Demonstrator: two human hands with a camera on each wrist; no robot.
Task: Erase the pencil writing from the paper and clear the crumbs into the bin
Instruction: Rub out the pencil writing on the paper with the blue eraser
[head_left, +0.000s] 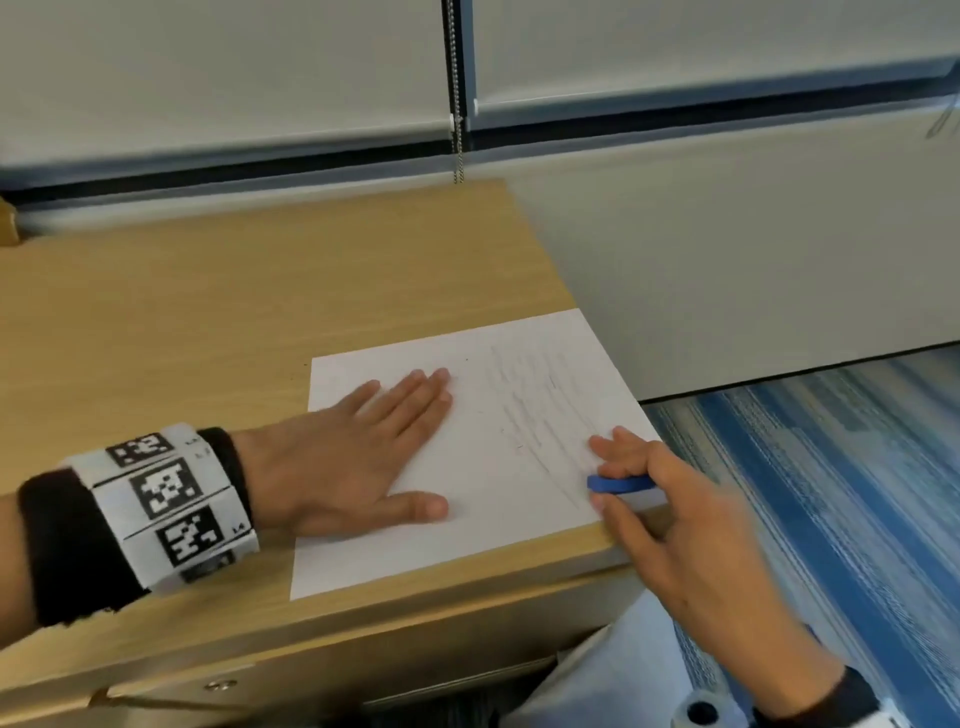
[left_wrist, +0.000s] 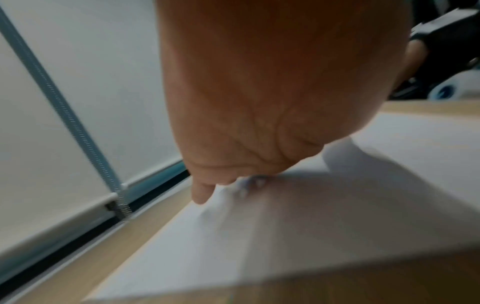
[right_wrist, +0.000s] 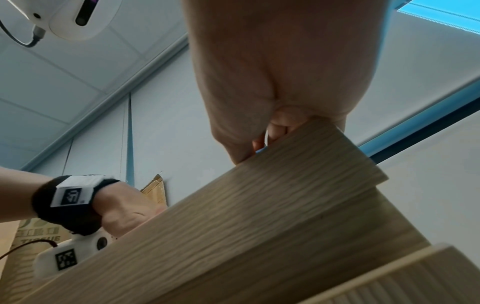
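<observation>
A white sheet of paper (head_left: 519, 467) lies at the right front corner of the wooden desk (head_left: 234, 312), with faint grey pencil lines (head_left: 540, 405) on its right half. My left hand (head_left: 374, 452) lies flat on the sheet's left half, fingers straight, pressing it down; the left wrist view shows the palm (left_wrist: 259, 102) on the paper (left_wrist: 259, 236). My right hand (head_left: 675, 519) pinches a blue-sleeved eraser (head_left: 621, 484) at the sheet's right front edge. In the right wrist view only a blue sliver of the eraser (right_wrist: 260, 151) shows above the desk edge (right_wrist: 259, 205).
The desk ends just right of the paper, dropping to blue striped carpet (head_left: 831, 493). A window blind with a bead chain (head_left: 457, 104) stands behind the desk. A cardboard box (right_wrist: 155, 191) sits at the far left. No bin is in view.
</observation>
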